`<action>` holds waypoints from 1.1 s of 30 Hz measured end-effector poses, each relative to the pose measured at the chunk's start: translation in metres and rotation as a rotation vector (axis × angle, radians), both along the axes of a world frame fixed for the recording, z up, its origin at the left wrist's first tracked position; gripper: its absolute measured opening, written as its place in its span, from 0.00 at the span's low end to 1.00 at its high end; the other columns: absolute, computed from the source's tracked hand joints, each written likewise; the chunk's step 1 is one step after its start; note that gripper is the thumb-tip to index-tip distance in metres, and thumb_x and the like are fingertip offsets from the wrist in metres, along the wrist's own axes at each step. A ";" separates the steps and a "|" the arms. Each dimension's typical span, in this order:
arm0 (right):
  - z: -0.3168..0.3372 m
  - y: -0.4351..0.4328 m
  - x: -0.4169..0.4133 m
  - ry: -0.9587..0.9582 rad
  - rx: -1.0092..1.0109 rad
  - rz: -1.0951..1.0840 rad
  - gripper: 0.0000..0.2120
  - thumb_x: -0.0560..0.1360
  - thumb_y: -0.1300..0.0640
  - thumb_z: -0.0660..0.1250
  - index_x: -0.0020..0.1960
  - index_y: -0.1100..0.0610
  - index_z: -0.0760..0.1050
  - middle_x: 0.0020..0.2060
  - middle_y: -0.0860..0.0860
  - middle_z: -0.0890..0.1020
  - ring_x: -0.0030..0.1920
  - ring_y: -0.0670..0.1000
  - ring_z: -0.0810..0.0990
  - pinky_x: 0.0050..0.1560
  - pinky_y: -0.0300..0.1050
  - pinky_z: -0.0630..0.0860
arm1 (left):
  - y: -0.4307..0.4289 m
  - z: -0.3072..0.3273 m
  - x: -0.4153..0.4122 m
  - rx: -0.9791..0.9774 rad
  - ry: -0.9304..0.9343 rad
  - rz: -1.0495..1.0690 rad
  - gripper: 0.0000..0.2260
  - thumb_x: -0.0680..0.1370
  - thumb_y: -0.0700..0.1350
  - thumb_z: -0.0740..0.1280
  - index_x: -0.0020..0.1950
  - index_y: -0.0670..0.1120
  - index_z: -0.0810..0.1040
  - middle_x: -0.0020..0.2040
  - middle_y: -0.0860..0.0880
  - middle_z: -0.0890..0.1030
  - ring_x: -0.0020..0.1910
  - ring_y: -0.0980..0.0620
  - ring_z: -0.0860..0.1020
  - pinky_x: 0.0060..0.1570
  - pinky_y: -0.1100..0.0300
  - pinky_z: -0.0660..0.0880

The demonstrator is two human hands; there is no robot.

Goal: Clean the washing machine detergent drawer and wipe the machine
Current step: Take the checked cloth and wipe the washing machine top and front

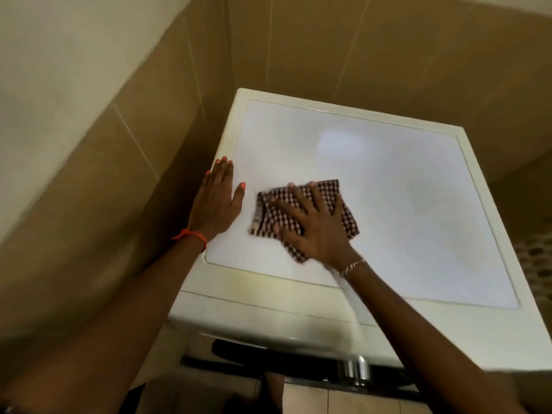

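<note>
The washing machine's [403, 204] front fell mostly below the frame. Only a dark band [254, 351] and a chrome part [355, 369], possibly a dial, showed there, blurred. On the white top, the right hand [313, 225] lay flat with fingers spread, pressing a brown-and-white checked cloth [264, 218] onto the panel's left half. The cloth poked out past the fingertips and on both sides of the palm. The left hand [216, 201], released and flat, rested at the top's left edge, just beside the cloth, near the tan tiled wall [298, 40].
</note>
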State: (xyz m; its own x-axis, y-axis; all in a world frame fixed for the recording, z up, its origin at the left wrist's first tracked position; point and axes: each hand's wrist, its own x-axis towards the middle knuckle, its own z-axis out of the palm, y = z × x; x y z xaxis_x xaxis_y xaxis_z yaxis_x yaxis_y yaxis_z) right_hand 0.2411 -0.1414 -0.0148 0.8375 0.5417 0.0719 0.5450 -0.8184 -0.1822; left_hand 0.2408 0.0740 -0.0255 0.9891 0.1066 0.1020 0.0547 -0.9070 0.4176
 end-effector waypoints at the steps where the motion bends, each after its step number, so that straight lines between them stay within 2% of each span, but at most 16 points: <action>1: -0.002 -0.008 -0.019 -0.025 0.004 0.047 0.30 0.72 0.30 0.45 0.69 0.39 0.65 0.73 0.49 0.64 0.74 0.61 0.56 0.64 0.75 0.49 | 0.000 0.000 -0.001 -0.018 0.004 0.001 0.32 0.76 0.55 0.47 0.75 0.37 0.54 0.77 0.41 0.54 0.76 0.48 0.51 0.74 0.56 0.45; 3: -0.006 -0.032 -0.050 -0.032 0.000 0.099 0.28 0.72 0.31 0.49 0.70 0.38 0.64 0.74 0.46 0.61 0.75 0.58 0.53 0.67 0.73 0.46 | 0.000 0.000 -0.001 -0.014 0.001 -0.001 0.31 0.78 0.55 0.49 0.75 0.37 0.53 0.77 0.41 0.54 0.77 0.48 0.51 0.74 0.56 0.45; 5: -0.003 -0.059 -0.064 0.010 0.007 0.029 0.29 0.71 0.31 0.49 0.70 0.35 0.59 0.74 0.41 0.55 0.76 0.54 0.48 0.69 0.70 0.43 | -0.001 -0.001 -0.002 0.012 -0.009 -0.006 0.30 0.79 0.54 0.52 0.75 0.37 0.53 0.77 0.41 0.53 0.77 0.47 0.51 0.74 0.55 0.45; 8: 0.002 -0.069 -0.059 0.071 -0.021 -0.208 0.33 0.67 0.28 0.43 0.71 0.33 0.47 0.75 0.38 0.49 0.76 0.52 0.44 0.69 0.69 0.39 | -0.002 0.000 -0.001 0.033 0.006 -0.009 0.32 0.78 0.56 0.52 0.75 0.37 0.53 0.77 0.40 0.53 0.77 0.46 0.51 0.74 0.55 0.45; 10: 0.003 -0.055 -0.057 0.092 -0.022 -0.279 0.38 0.65 0.24 0.38 0.72 0.34 0.46 0.75 0.40 0.50 0.76 0.54 0.43 0.68 0.70 0.37 | -0.003 0.001 -0.002 0.050 0.009 -0.013 0.34 0.77 0.57 0.51 0.75 0.36 0.53 0.76 0.39 0.53 0.76 0.46 0.51 0.74 0.54 0.46; 13: 0.004 -0.024 -0.071 0.086 -0.009 -0.190 0.40 0.65 0.24 0.31 0.73 0.36 0.53 0.76 0.44 0.52 0.76 0.58 0.45 0.66 0.69 0.33 | -0.004 0.001 -0.003 0.066 -0.021 -0.019 0.31 0.80 0.54 0.56 0.75 0.35 0.54 0.76 0.38 0.54 0.76 0.45 0.52 0.74 0.53 0.47; 17: 0.004 -0.018 -0.119 0.073 0.006 0.027 0.28 0.74 0.30 0.41 0.72 0.36 0.56 0.75 0.44 0.55 0.76 0.57 0.46 0.68 0.72 0.37 | -0.004 0.002 -0.003 0.104 -0.028 -0.046 0.29 0.80 0.51 0.59 0.75 0.36 0.55 0.76 0.38 0.55 0.76 0.44 0.53 0.74 0.51 0.49; 20: 0.002 -0.051 -0.150 0.031 -0.010 0.049 0.25 0.76 0.33 0.45 0.72 0.34 0.53 0.75 0.42 0.52 0.76 0.56 0.46 0.68 0.70 0.41 | -0.005 0.001 -0.004 0.142 0.001 -0.059 0.30 0.80 0.52 0.59 0.75 0.37 0.55 0.76 0.38 0.54 0.76 0.43 0.52 0.74 0.49 0.49; 23: 0.002 -0.097 -0.159 0.030 -0.025 -0.077 0.24 0.78 0.35 0.44 0.73 0.34 0.48 0.75 0.38 0.50 0.76 0.51 0.44 0.69 0.67 0.42 | -0.005 0.003 -0.003 0.181 0.049 -0.047 0.32 0.80 0.55 0.57 0.76 0.39 0.51 0.77 0.39 0.50 0.76 0.43 0.49 0.74 0.48 0.47; 25: 0.002 -0.119 -0.150 0.061 0.004 -0.244 0.26 0.77 0.34 0.40 0.74 0.36 0.45 0.75 0.37 0.49 0.76 0.47 0.42 0.70 0.63 0.41 | -0.012 0.005 0.000 0.160 0.073 -0.004 0.33 0.79 0.57 0.56 0.76 0.40 0.50 0.77 0.39 0.49 0.77 0.43 0.47 0.74 0.48 0.44; 28: 0.003 -0.127 -0.110 0.111 0.021 -0.461 0.32 0.69 0.28 0.29 0.72 0.34 0.39 0.72 0.34 0.42 0.74 0.44 0.38 0.72 0.61 0.34 | -0.036 0.008 0.011 0.100 0.069 -0.011 0.35 0.78 0.62 0.53 0.77 0.41 0.49 0.77 0.40 0.48 0.77 0.44 0.45 0.73 0.48 0.41; 30: 0.002 -0.118 -0.078 0.097 0.058 -0.475 0.36 0.67 0.27 0.28 0.72 0.36 0.43 0.72 0.34 0.44 0.74 0.45 0.40 0.70 0.63 0.36 | -0.057 0.009 0.022 0.098 0.049 -0.065 0.39 0.73 0.65 0.49 0.77 0.42 0.49 0.77 0.40 0.49 0.77 0.44 0.46 0.73 0.48 0.41; 33: 0.006 -0.101 -0.052 0.126 0.054 -0.267 0.30 0.73 0.32 0.42 0.73 0.39 0.56 0.72 0.38 0.54 0.75 0.52 0.50 0.69 0.70 0.45 | -0.082 0.010 0.044 0.099 0.025 -0.114 0.41 0.71 0.66 0.46 0.77 0.43 0.49 0.77 0.41 0.49 0.77 0.45 0.45 0.73 0.47 0.41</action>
State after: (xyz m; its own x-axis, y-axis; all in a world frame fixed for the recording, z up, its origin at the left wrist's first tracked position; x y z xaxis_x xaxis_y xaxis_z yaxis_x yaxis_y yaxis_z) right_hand 0.1893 -0.2419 -0.0093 0.9540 0.2993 -0.0191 0.2821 -0.9172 -0.2814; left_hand 0.2847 -0.0081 -0.0151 0.9966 -0.0156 0.0814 -0.0414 -0.9445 0.3258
